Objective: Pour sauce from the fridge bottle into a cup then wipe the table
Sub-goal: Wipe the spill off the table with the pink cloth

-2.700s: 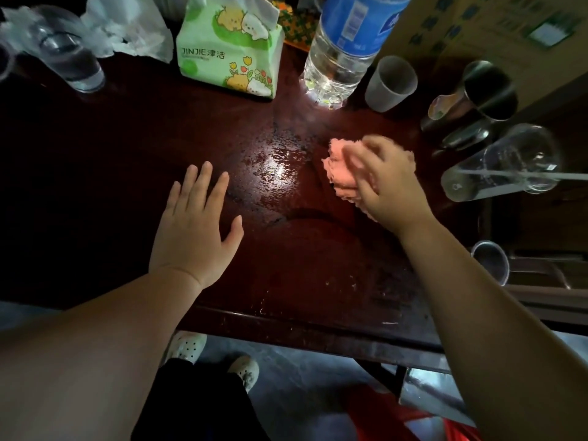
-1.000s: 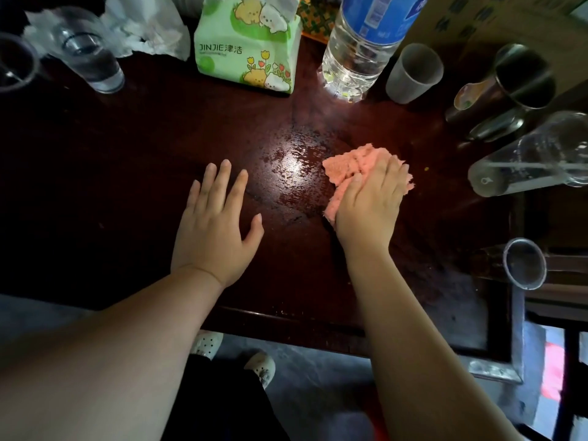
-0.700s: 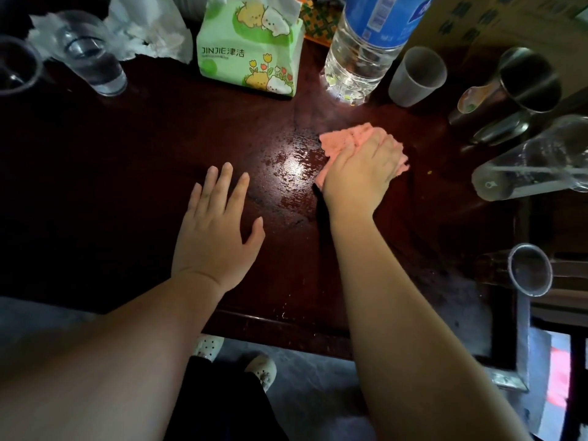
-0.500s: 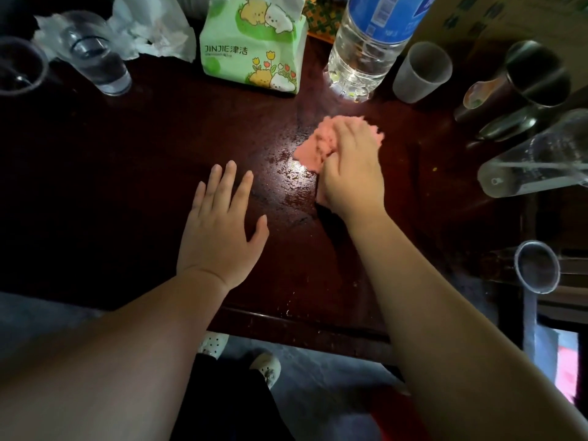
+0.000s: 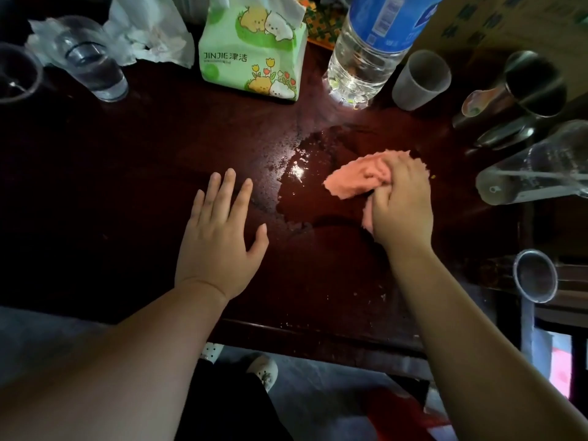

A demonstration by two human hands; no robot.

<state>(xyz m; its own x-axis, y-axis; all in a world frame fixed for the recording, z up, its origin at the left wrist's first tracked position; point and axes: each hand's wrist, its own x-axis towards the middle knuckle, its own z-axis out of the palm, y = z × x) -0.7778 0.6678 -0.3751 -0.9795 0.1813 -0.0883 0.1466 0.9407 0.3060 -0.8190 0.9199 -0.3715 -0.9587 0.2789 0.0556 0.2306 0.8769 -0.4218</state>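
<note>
My right hand (image 5: 401,202) grips a bunched pink cloth (image 5: 353,179) and presses it on the dark wooden table (image 5: 127,173), right of centre. A wet shiny patch (image 5: 302,173) lies just left of the cloth. My left hand (image 5: 222,237) rests flat on the table with fingers spread, holding nothing. A small grey cup (image 5: 420,79) stands at the back right beside a clear water bottle (image 5: 366,52) with a blue label.
A green tissue pack (image 5: 254,55) stands at the back centre, crumpled tissues (image 5: 152,36) and a water glass (image 5: 92,65) at the back left. Metal cups (image 5: 525,90), a clear lying tumbler (image 5: 534,167) and a small cup (image 5: 536,275) crowd the right edge. The table's front edge (image 5: 318,338) runs below my wrists.
My right hand has dragged the cloth back toward me and to the right, away from the bottle, uncovering the wet patch. My left hand has stayed flat in place.
</note>
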